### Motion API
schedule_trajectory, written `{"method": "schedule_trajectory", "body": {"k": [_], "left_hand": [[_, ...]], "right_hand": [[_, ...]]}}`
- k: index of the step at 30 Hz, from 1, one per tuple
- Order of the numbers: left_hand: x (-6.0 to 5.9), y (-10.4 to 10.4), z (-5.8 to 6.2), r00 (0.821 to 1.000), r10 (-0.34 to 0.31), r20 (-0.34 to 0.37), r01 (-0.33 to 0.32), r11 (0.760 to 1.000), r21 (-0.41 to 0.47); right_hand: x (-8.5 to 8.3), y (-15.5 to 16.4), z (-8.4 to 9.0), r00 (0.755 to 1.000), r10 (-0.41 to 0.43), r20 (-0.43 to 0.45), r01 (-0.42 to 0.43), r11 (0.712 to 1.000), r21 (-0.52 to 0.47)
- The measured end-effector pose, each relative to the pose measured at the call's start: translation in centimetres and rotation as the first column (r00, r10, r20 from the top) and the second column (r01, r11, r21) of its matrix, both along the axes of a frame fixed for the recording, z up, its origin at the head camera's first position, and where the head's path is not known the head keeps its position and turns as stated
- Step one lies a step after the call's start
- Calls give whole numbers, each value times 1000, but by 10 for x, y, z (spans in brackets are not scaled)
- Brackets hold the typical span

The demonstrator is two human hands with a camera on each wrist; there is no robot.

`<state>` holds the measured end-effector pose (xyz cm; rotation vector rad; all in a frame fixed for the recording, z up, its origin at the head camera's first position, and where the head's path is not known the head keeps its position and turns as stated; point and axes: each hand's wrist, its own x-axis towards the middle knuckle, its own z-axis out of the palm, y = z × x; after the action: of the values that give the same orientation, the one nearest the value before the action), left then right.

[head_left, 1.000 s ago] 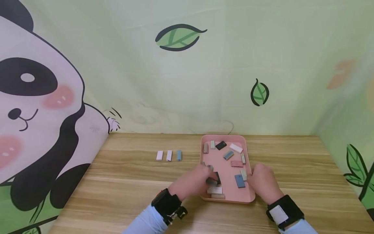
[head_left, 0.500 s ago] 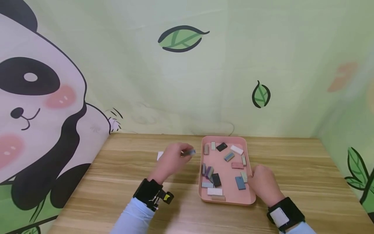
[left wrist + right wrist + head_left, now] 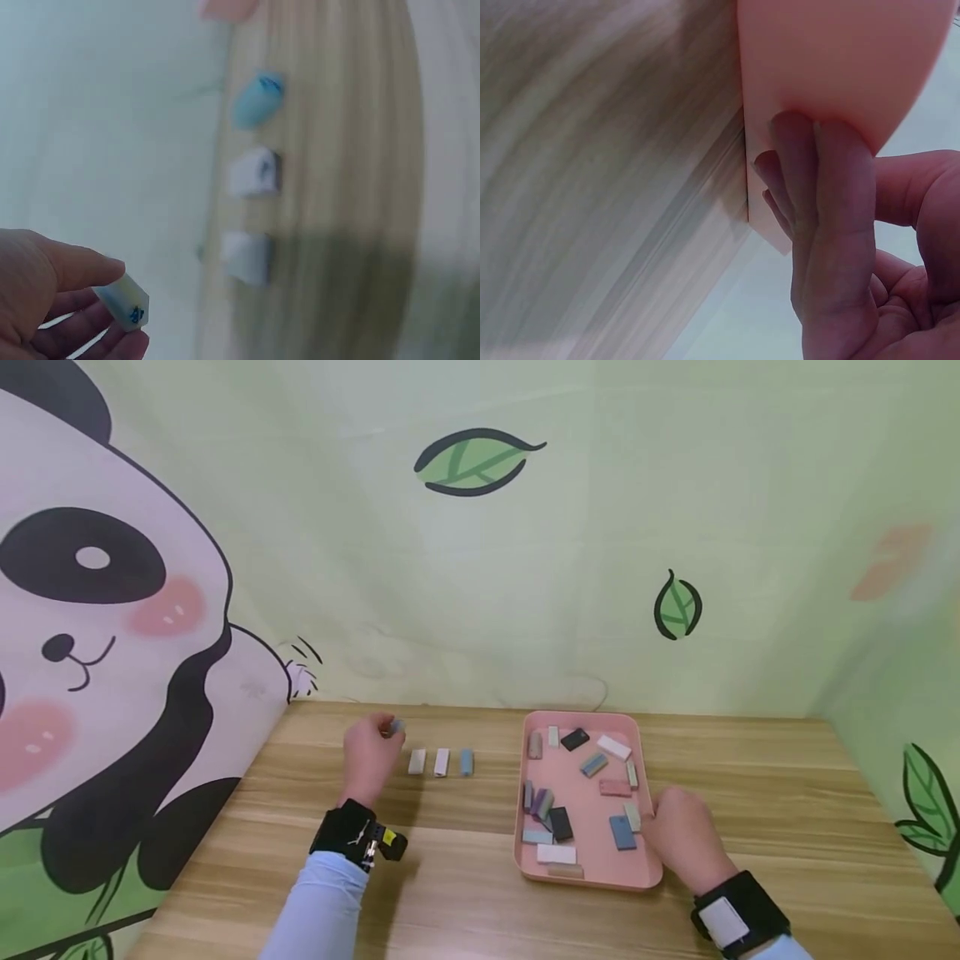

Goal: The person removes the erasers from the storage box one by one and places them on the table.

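Observation:
My left hand pinches a small pale block with a blue mark, just left of a row of three blocks on the table: two white ones and a blue one. In the left wrist view the same row runs from the blue block down past a white block to another white block. A pink tray holds several small coloured blocks. My right hand grips the tray's near right edge, fingers pressed to its outer wall.
The wooden table meets a green wall cloth with a panda print at the left and leaf prints behind. Bare wood lies in front of the block row and right of the tray.
My left hand left the tray holding a small block and moved left and away, past the row of three blocks to its left end. The right hand stayed on the tray.

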<state>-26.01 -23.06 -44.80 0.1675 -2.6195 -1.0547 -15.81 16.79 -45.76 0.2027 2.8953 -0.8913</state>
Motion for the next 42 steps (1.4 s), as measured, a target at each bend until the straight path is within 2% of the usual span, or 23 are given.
{"method": "schedule_trajectory", "body": {"k": [7, 15, 27, 34, 38, 42], "left_hand": [[-2, -13, -22, 995, 69, 74, -67, 997, -26], [-3, -13, -32, 981, 108, 163, -103, 994, -38], [-4, -9, -37, 975, 135, 177, -122, 989, -82], [-6, -10, -37, 972, 148, 185, -130, 986, -106], [-4, -8, -33, 971, 149, 189, -127, 984, -123], [-2, -2, -24, 975, 134, 178, -108, 983, -151]], "right_hand": [[-1, 2, -3, 1000, -3, -8, 3, 1000, 19], [-1, 1, -2, 1000, -1, -8, 1, 1000, 18], [-1, 0, 0, 998, -25, 50, 26, 1000, -9], [-1, 0, 0, 999, -26, 45, 27, 1000, -12], [-1, 0, 0, 999, -22, 36, 22, 1000, -9], [0, 0, 0, 999, -20, 33, 21, 1000, -12]]}}
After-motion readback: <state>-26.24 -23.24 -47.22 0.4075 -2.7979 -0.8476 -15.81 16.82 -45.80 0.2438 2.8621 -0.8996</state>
